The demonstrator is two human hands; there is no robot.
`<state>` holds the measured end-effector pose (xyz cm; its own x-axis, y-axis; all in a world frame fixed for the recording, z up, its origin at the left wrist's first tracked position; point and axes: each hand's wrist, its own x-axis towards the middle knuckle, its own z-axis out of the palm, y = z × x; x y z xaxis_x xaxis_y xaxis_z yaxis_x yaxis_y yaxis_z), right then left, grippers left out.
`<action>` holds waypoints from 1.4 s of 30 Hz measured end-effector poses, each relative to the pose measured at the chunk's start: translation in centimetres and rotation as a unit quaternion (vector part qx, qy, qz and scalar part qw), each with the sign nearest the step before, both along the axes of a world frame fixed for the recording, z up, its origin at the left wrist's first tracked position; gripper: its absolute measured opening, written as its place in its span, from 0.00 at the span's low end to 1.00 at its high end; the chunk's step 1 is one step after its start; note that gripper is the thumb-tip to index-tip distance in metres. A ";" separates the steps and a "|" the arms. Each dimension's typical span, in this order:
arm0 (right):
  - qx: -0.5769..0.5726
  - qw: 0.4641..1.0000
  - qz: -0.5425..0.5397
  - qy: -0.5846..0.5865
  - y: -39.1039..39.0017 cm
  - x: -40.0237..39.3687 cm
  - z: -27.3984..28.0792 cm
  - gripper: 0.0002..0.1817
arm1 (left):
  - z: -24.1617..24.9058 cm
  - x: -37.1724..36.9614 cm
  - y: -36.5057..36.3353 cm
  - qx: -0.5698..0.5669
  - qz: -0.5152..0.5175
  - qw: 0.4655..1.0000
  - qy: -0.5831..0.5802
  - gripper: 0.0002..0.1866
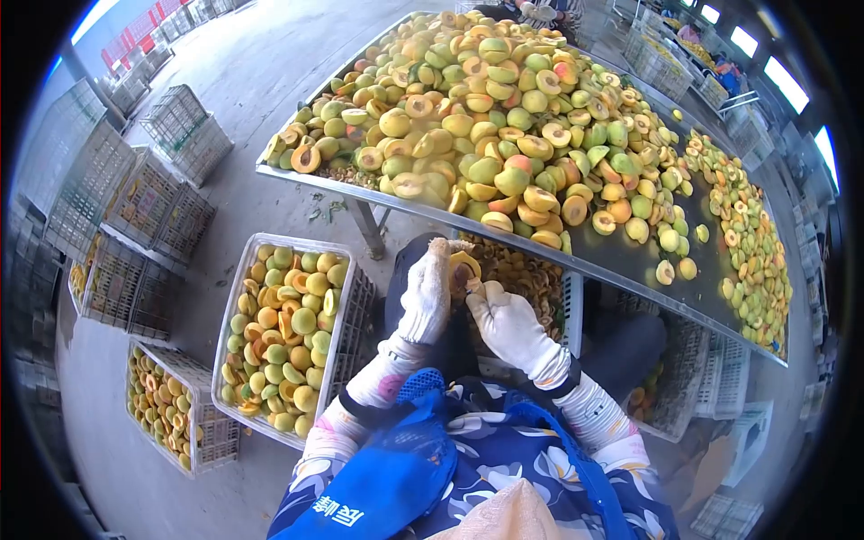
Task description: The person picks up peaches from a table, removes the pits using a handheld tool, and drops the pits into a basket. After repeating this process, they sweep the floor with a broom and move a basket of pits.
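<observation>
My left hand (427,290), in a white knit glove, is closed around a halved peach (463,268) whose orange cut face points toward my right hand. My right hand (508,324), gloved too, is closed with its fingertips touching or very near the peach's lower edge. Whatever it grips is too small and hidden to name. Under both hands stands a crate (572,310) holding many brownish pits and scraps (526,281). Just beyond, a metal-edged table (405,212) bears a big heap of halved peaches (504,117).
To my left, a white plastic crate (236,315) is full of peach halves, with a smaller filled crate (202,423) beside it. Stacked crates (135,202) stand farther left. Another crate (675,396) sits under the table at right. Across the table another person's gloved hands (540,13) show.
</observation>
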<state>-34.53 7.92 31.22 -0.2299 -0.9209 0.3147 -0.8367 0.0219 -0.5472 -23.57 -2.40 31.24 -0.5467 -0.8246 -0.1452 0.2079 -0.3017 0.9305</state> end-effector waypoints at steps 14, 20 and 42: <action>0.147 0.848 -0.024 -0.509 2.1 -1.3 -0.8 0.18 | -1.4 -3.4 -0.4 -0.177 -0.064 0.981 -0.042 0.18; 0.185 0.798 -0.031 -0.573 2.8 -1.7 1.0 0.21 | -0.8 -4.8 2.8 -0.066 0.024 0.998 0.009 0.13; 0.150 0.528 0.204 -0.811 6.6 -6.0 -4.3 0.27 | -2.6 -5.5 1.0 0.133 0.150 0.979 0.020 0.16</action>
